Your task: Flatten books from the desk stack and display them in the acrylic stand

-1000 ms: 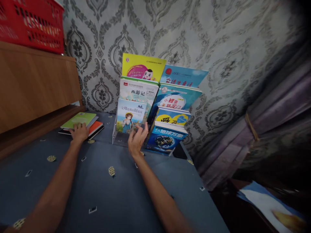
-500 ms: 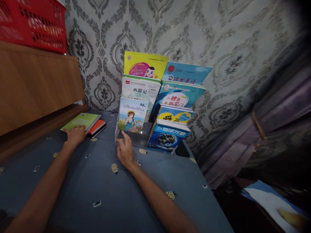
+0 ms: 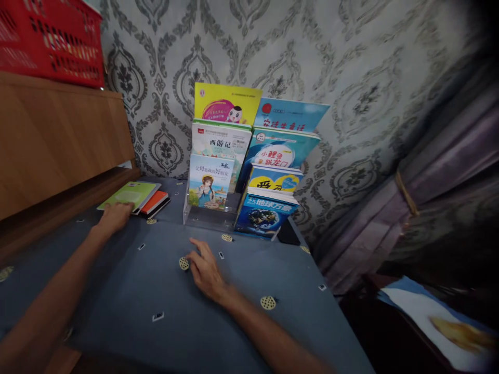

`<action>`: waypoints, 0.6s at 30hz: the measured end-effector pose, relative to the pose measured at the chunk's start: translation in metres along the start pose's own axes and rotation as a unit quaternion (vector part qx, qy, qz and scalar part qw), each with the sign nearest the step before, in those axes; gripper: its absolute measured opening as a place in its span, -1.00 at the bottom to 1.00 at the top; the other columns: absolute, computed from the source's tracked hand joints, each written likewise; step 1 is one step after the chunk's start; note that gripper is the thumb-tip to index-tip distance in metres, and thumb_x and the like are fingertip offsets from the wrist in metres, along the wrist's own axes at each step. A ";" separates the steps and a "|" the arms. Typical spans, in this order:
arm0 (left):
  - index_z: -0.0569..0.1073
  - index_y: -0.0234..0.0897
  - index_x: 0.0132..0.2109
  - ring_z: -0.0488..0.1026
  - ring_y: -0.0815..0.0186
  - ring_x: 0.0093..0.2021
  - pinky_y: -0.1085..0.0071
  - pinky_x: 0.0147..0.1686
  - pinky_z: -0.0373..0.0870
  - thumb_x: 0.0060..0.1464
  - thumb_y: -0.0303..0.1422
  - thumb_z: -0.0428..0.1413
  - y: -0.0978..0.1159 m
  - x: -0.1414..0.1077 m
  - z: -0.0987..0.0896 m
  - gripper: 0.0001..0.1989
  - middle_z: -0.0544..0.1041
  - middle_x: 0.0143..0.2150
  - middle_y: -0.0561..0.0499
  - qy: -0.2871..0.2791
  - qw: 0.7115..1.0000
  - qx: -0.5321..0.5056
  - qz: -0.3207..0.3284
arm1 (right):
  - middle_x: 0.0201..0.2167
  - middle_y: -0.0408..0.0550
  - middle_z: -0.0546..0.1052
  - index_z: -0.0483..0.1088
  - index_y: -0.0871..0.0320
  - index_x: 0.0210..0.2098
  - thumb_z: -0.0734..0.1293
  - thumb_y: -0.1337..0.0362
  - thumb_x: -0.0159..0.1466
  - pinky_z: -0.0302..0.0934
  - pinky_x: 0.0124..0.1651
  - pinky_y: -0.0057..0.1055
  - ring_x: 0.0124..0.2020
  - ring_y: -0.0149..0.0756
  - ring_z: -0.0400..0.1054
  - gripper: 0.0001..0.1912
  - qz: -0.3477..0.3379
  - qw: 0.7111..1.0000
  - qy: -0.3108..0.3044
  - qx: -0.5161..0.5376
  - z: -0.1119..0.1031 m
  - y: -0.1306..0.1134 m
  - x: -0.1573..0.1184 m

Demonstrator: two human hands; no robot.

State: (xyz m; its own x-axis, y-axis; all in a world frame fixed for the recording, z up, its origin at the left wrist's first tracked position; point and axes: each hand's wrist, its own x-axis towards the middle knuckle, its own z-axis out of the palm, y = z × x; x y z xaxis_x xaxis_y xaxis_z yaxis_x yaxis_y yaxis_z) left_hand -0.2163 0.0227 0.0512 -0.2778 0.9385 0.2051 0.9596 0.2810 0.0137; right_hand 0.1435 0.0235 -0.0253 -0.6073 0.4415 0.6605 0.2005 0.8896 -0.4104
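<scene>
My left hand (image 3: 116, 215) rests at the near edge of a green book (image 3: 130, 194), its fingertips on the cover; whether it grips the book is hard to tell. Beside and partly under that lies an orange book (image 3: 156, 201). My right hand (image 3: 206, 270) hovers over or touches the tablecloth, fingers apart and holding nothing. Beyond it stands a clear rack (image 3: 212, 221) with several books in two columns. A light-blue book with a girl on it (image 3: 210, 183) is at the left front, and a dark-blue globe book (image 3: 262, 215) at the right front.
A wooden cabinet (image 3: 62, 140) with a red basket (image 3: 50, 44) on top stands at the left. A dark flat object (image 3: 289, 232) lies right of the rack. Purple curtains (image 3: 374, 223) hang at the right. The blue tablecloth (image 3: 187, 332) has pineapple prints.
My right hand has drawn back from the rack's front edge toward me. My left hand has shifted slightly left and nearer on the green book. The view has moved a little.
</scene>
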 end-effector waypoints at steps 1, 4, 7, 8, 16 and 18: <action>0.53 -0.35 -0.15 0.57 -0.17 -0.05 -0.11 0.05 0.33 0.13 -0.55 -0.05 0.002 -0.002 -0.002 -0.73 0.63 -0.15 -0.36 -0.010 1.000 0.024 0.001 | 0.20 0.19 0.41 0.46 0.14 -0.14 0.21 0.58 0.27 0.36 0.17 -0.07 0.21 -0.09 0.32 -0.69 -0.001 1.000 -0.003 0.004 -0.002 -0.002 -0.003; 0.53 -0.38 -0.05 0.57 -0.14 -0.02 -0.05 0.09 0.28 0.17 -0.58 -0.11 0.010 -0.010 -0.008 -0.65 0.63 -0.11 -0.38 -0.017 0.998 0.065 0.015 | 0.18 0.18 0.43 0.46 0.13 -0.15 0.21 0.58 0.28 0.37 0.16 -0.08 0.21 -0.09 0.33 -0.69 0.005 1.000 0.003 0.016 -0.003 -0.004 -0.008; 0.55 -0.37 -0.07 0.56 -0.13 0.01 0.01 0.09 0.28 0.21 -0.51 -0.09 0.021 -0.017 -0.013 -0.67 0.63 -0.10 -0.37 -0.022 0.995 0.087 0.041 | 0.16 0.17 0.44 0.46 0.12 -0.17 0.22 0.59 0.26 0.38 0.14 -0.09 0.19 -0.09 0.35 -0.69 0.023 0.999 0.010 0.026 -0.001 -0.002 -0.008; 0.56 -0.35 -0.08 0.55 -0.12 0.02 0.04 0.07 0.29 0.23 -0.45 -0.07 0.024 -0.019 -0.014 -0.69 0.63 -0.09 -0.35 -0.024 0.994 0.089 0.053 | 0.16 0.17 0.44 0.47 0.12 -0.18 0.22 0.59 0.26 0.38 0.13 -0.08 0.18 -0.09 0.35 -0.69 0.029 0.999 0.011 0.030 0.000 -0.001 -0.008; 0.46 -0.33 0.13 0.37 -0.07 0.25 0.14 0.12 0.30 0.33 -0.13 -0.08 0.004 -0.003 -0.013 -0.56 0.48 0.23 -0.29 -0.009 1.000 -0.014 0.006 | 0.14 0.16 0.45 0.47 0.13 -0.18 0.21 0.60 0.25 0.35 0.15 -0.08 0.19 -0.10 0.35 -0.68 0.045 0.998 0.007 0.048 0.002 0.001 -0.006; 0.41 -0.39 0.15 0.33 -0.16 0.27 0.03 0.12 0.31 0.33 -0.08 -0.10 -0.008 0.007 -0.010 -0.49 0.42 0.26 -0.39 -0.007 0.999 -0.021 -0.036 | 0.13 0.15 0.46 0.47 0.12 -0.19 0.21 0.60 0.25 0.35 0.16 -0.08 0.18 -0.11 0.36 -0.67 0.052 0.997 0.006 0.048 0.002 0.001 -0.006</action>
State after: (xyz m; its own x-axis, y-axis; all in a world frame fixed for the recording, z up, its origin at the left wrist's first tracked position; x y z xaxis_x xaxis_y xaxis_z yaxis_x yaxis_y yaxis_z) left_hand -0.2260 0.0254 0.0620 -0.3457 0.9192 0.1885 0.9383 0.3387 0.0692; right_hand 0.1456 0.0214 -0.0306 -0.5780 0.5326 0.6182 0.1877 0.8241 -0.5344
